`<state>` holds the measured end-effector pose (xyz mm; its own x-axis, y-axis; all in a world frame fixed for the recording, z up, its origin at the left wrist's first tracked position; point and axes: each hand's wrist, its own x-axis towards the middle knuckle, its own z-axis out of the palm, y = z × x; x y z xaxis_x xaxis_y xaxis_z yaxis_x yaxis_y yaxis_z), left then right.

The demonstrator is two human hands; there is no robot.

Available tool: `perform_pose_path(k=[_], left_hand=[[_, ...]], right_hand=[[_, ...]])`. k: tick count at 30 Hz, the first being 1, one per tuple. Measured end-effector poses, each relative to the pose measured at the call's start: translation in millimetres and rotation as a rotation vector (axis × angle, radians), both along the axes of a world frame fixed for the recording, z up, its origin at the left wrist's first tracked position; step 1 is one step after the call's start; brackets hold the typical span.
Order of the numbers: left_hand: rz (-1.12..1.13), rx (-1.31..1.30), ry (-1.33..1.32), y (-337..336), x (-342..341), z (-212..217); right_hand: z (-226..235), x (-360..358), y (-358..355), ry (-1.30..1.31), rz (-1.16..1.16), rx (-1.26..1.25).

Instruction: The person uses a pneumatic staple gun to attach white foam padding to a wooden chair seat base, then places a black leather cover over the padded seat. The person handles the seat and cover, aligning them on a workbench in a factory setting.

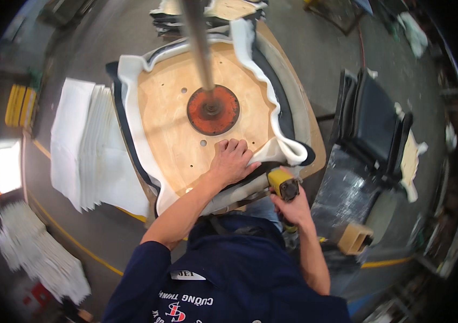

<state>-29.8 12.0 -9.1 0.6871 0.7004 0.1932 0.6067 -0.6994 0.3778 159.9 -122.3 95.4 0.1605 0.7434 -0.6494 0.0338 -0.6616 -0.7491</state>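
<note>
A plywood seat panel [164, 107] lies in front of me, underside up, with white padding [268, 86] and a dark cover [280, 116] standing up round its edges. A red round disc [213, 125] on a metal rod [199, 48] rests on the middle of the board. At the near edge my left hand [231, 162] bends its fingers over the board and grips the padding's edge, partly hiding what it holds. My right hand [296, 207] is wrapped round a yellow and black staple gun [283, 184], close to the near right corner, where the padding is bunched.
Stacked white sheets [81, 145] stand left of the panel, with another pale stack [40, 253] lower left. Black upholstered panels [372, 118] lean at the right, above a small wooden box [354, 239]. More covered pieces [234, 9] lie at the far side.
</note>
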Motion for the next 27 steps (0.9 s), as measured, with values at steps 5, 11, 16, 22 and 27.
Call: perform_pose_path(k=[5, 11, 16, 22, 27], left_hand=[[-0.008, -0.031, -0.099, -3.1, -5.4, -1.5], [0.010, 0.036, -0.139, -12.7, -11.2, -9.7], [0.044, -0.009, -0.108, -9.9, -7.5, -13.3], [0.109, 0.009, -0.117, -8.2, -4.2, -9.0], [0.167, -0.015, -0.103, -11.0, 1.4, -8.9]], right_hand=[[-1.3, 13.2, 7.4, 0.066, 0.111, 0.006], [3.9, 18.5, 30.1, 0.066, 0.251, -0.018], [7.2, 21.0, 50.7, 0.082, 0.257, -0.078], [8.4, 14.9, 73.9, 0.026, 0.348, -0.135], [10.3, 3.3, 88.6, 0.001, 0.384, -0.176]])
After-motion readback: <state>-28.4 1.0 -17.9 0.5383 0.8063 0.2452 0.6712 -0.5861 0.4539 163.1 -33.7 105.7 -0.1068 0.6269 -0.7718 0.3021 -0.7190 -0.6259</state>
